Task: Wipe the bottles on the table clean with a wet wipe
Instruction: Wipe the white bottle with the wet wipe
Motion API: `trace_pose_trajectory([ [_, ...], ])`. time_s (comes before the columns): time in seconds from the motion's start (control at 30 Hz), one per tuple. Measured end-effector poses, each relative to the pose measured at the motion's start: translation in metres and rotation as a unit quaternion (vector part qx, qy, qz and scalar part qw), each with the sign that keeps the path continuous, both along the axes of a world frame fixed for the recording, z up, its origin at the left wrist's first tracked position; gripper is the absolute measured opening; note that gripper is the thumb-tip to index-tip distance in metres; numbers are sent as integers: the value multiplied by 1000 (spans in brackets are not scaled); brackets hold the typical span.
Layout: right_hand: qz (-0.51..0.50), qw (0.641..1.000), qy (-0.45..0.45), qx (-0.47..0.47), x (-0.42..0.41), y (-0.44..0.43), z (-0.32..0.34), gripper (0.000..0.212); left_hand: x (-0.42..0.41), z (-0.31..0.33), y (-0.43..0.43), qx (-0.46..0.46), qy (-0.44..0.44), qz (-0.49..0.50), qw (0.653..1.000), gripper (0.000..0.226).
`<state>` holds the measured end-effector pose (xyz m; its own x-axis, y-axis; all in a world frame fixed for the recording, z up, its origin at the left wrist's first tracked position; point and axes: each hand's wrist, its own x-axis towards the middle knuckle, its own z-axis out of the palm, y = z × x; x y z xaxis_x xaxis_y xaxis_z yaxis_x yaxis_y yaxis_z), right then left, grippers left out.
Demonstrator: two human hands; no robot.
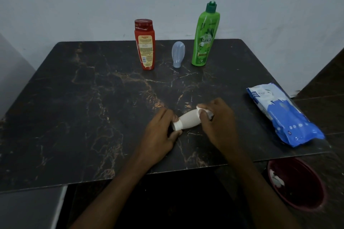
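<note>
A small white bottle (188,121) lies on its side just above the dark marble table (93,98), near the front middle. My left hand (160,132) grips its cap end. My right hand (217,122) presses a crumpled white wet wipe (202,109) against the bottle's other end. At the back of the table stand a red bottle (145,44), a pale blue tube (178,54) on its cap, and a tall green pump bottle (204,33).
A blue and white pack of wet wipes (283,115) lies at the table's right edge. A dark red bin (297,184) with white scraps in it stands on the floor at the lower right. A pale wall runs behind the table.
</note>
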<state>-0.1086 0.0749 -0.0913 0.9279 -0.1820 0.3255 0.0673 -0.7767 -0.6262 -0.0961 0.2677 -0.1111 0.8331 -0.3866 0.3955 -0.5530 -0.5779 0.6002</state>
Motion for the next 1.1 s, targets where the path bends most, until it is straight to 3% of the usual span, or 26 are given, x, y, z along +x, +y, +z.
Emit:
trace_pose_trajectory([
  [0.27,103,993,-35,-53,-18,43,3,16,-2,1,0,9,6,-4,1000,34],
  [0.53,-45,999,-12,0,-9,-6,-17,23,0,1,0,2,4,12,1000,34],
  [0.73,-39,999,11,0,-22,-13,-16,9,0,1,0,-7,13,17,1000,33],
  [0.9,-80,995,-12,56,-7,-4,-7,17,-1,2,0,-12,18,16,1000,34],
  [1.1,49,998,-24,9,-17,18,-16,23,-1,2,0,-15,25,22,999,34],
])
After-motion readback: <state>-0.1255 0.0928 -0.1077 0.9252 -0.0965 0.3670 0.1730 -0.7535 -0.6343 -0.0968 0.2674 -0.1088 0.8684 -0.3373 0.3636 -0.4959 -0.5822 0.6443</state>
